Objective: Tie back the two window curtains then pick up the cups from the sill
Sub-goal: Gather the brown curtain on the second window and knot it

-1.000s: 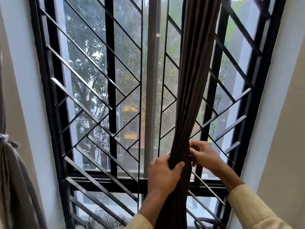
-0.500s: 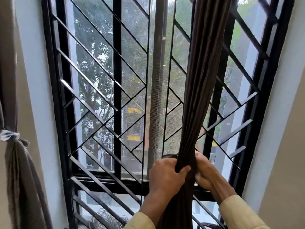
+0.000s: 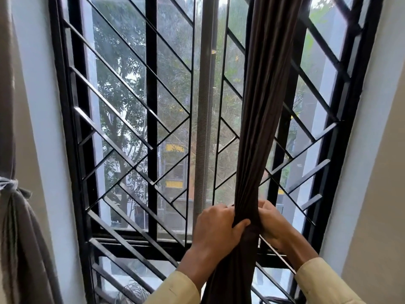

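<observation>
I had both arms raised, my left hand [image 3: 215, 229] and right hand [image 3: 274, 224] level, fingers curled round the curtain [image 3: 258, 128].

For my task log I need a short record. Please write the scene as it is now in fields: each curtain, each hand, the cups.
curtain at left edge: grey curtain, already tied with a pale band
curtain at centre-right: dark curtain, gathered into one bunch in front of the window grille; no tie visible on it
left hand: grips the bunch, thumb across it
right hand: holds the bunch from the other side
cups: not in view
</observation>
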